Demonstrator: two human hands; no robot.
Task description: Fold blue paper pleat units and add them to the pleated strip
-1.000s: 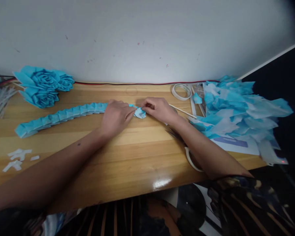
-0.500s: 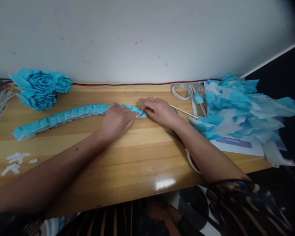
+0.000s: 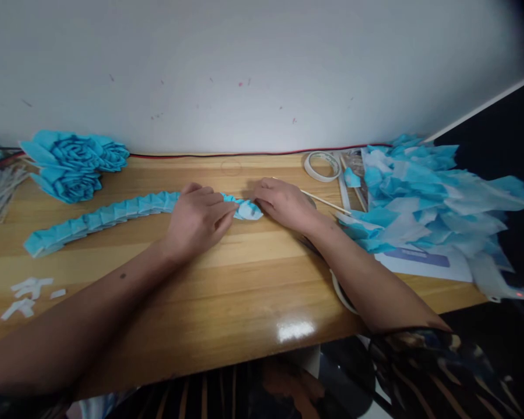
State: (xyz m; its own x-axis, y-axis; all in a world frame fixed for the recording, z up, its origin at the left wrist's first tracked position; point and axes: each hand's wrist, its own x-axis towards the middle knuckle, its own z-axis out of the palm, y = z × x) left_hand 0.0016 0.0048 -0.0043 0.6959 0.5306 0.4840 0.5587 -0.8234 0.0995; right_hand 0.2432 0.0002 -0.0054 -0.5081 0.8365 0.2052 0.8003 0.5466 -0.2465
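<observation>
A long pleated strip of light blue paper (image 3: 109,215) curves across the wooden table from the left toward the middle. My left hand (image 3: 198,218) is closed over the strip near its right end, thumb and fingers pinching it. At that end, a pale, rounded fold (image 3: 248,210) shows between the two hands. My right hand (image 3: 282,203) has its bent fingers together at the tip of the strip; the exact contact is partly hidden. Behind and beside the right hand a thin wooden stick (image 3: 327,201) lies on the table.
Blue paper roses (image 3: 76,160) lie back left, with white paper scraps (image 3: 20,305) nearer me. A tape roll (image 3: 322,166) stands back right, beside a heap of blue and white paper pieces (image 3: 428,198). A red-black cable (image 3: 192,155) runs along the wall.
My left hand has shifted a little to the left along the strip. More of the strip's pale right end now shows between my hands. My right hand stays at the tip.
</observation>
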